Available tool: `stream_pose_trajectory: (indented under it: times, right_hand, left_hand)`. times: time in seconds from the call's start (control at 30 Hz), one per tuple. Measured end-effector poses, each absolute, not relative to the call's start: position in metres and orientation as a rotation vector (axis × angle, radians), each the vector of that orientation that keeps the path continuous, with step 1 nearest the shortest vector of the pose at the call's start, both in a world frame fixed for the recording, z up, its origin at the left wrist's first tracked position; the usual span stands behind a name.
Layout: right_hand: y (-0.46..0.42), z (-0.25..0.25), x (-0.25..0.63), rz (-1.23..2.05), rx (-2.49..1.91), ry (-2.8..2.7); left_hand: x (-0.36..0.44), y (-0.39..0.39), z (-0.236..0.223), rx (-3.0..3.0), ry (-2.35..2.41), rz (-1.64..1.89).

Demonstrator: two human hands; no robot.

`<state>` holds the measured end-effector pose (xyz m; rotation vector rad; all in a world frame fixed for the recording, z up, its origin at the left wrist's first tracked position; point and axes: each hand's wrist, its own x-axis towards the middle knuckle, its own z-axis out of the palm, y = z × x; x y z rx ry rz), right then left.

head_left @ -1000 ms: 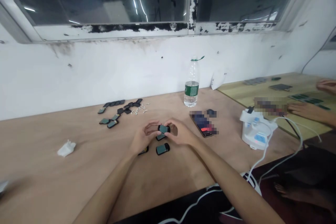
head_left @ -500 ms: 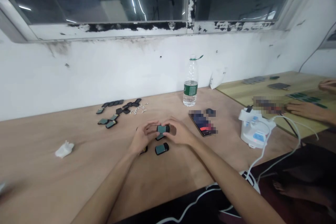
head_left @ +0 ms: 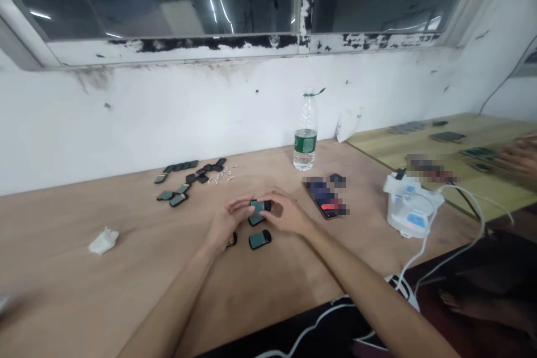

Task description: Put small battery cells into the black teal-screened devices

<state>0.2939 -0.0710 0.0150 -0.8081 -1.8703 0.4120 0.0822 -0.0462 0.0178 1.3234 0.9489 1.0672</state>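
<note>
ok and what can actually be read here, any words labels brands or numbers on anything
Nothing can be read with certainty:
Green label on the plastic water bottle: white marks, too small to read.
Phone screen: pixelated, unreadable.
Blue label on the white plastic unit: too small to read.
Small black case with a teal face: no readable marking.

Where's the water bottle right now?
In the head view, the plastic water bottle stands upright near the wall, slightly right of centre, just behind the phone.

Four teal-faced cases [head_left: 260,239], one water bottle [head_left: 305,142]
</note>
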Motion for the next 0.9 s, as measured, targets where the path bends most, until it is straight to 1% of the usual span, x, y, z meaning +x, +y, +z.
stream_pose_trajectory:
  times: [0.2,0.43,0.9]
  right_hand:
    - [-0.0717,0.0144,0.2931,0.406,-0.808,-1.892]
    - [-0.0721,0.0138,0.2934,0.427,-0.813,-1.905]
    - [-0.0744,0.016,0.2924,0.448,-0.824,-1.905]
  left_hand:
    - [0.0834,-0.0455,0.0165,1.363,0.988,1.106]
    - [0.0846,-0.0481,0.022,1.38,0.958,1.044]
    - [0.0859,-0.0491,0.0218,1.347,0.953,1.075]
